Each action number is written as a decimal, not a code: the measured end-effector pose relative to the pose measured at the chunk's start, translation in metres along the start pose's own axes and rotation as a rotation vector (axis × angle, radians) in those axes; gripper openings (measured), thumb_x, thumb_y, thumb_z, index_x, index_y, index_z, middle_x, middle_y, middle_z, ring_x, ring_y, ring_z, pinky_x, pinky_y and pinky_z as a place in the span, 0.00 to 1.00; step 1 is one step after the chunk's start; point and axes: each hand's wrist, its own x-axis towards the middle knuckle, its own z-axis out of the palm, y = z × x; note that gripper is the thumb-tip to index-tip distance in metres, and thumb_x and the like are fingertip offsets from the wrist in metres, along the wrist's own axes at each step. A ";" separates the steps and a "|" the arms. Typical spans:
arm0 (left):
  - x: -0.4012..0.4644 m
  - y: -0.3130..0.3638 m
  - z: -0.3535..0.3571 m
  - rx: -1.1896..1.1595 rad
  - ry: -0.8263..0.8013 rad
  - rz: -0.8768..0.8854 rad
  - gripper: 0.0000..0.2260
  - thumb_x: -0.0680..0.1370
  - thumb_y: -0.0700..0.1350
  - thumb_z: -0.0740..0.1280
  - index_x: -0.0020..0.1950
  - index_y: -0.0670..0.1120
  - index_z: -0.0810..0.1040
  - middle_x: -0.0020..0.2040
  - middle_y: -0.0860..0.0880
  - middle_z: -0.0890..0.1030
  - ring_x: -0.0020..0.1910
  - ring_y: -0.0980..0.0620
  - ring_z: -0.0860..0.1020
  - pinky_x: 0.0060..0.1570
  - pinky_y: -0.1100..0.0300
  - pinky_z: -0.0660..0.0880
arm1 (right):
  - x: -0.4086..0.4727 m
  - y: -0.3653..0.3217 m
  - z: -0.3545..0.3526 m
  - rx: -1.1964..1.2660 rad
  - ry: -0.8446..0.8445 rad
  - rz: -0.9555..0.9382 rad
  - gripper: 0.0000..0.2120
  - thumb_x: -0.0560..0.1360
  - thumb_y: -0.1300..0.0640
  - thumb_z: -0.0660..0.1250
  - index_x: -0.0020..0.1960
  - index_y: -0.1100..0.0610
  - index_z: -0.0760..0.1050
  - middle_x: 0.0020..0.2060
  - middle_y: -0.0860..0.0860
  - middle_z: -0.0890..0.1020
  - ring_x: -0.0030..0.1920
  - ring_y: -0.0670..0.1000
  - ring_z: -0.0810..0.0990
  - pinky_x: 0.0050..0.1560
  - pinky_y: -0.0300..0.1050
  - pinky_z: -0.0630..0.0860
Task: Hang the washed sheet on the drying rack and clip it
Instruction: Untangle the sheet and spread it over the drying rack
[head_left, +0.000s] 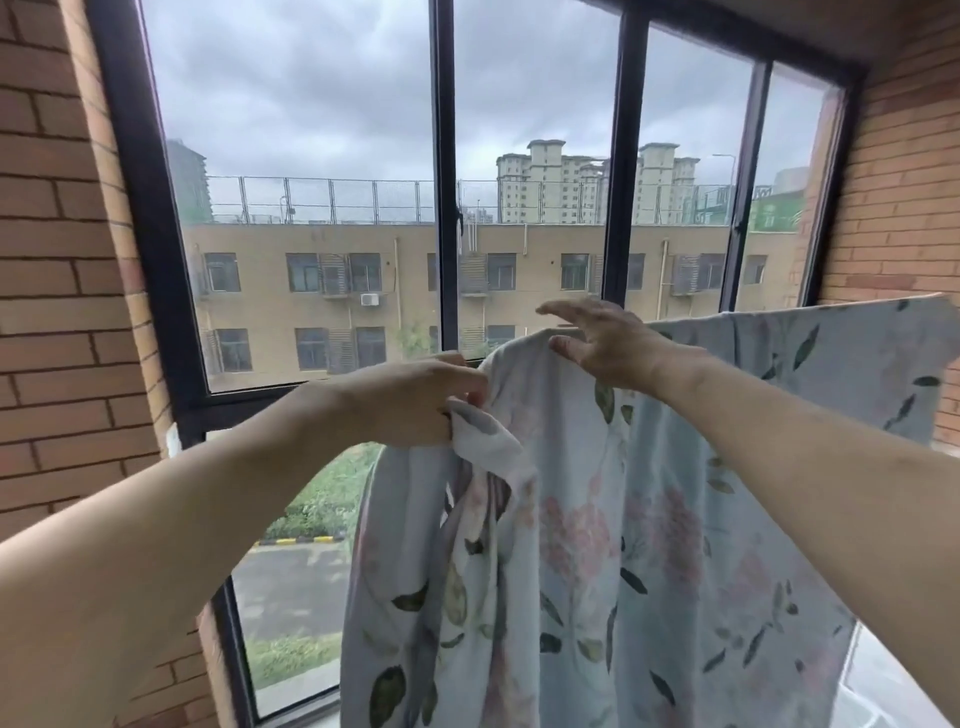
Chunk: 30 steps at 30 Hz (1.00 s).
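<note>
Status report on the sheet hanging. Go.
Left hand gripping bunched edge of the floral sheet. Right hand open, above the sheet's top edge. Sheet draped, right side spread; rack and clips not visible. Nothing in the way.

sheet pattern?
Pale blue-grey sheet with pink flower clusters and dark green leaves; head view, the only one.

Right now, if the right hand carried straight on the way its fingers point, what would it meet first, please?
The right hand is open, its fingers pointing left. The left hand sits lower, so the way looks free up to the dark window frame; depth is unclear.
</note>
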 end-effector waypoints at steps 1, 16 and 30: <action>-0.006 0.007 0.000 -0.004 0.016 -0.002 0.12 0.77 0.31 0.64 0.57 0.41 0.80 0.43 0.61 0.64 0.54 0.54 0.66 0.53 0.63 0.63 | 0.004 0.003 0.002 0.019 -0.032 -0.004 0.19 0.81 0.47 0.58 0.71 0.48 0.68 0.68 0.53 0.72 0.70 0.56 0.68 0.71 0.57 0.63; 0.025 0.004 -0.006 0.021 0.256 -0.332 0.07 0.80 0.43 0.63 0.56 0.45 0.78 0.52 0.48 0.80 0.48 0.51 0.78 0.48 0.57 0.78 | 0.030 0.042 0.011 0.357 -0.068 -0.048 0.16 0.82 0.50 0.58 0.50 0.59 0.79 0.45 0.58 0.82 0.49 0.61 0.79 0.54 0.58 0.75; 0.187 0.081 0.028 0.340 0.313 -0.326 0.11 0.83 0.51 0.54 0.55 0.47 0.71 0.51 0.47 0.77 0.46 0.48 0.74 0.45 0.53 0.71 | 0.012 0.186 -0.020 0.056 -0.024 0.029 0.19 0.80 0.46 0.57 0.68 0.51 0.71 0.65 0.52 0.76 0.65 0.55 0.73 0.68 0.55 0.67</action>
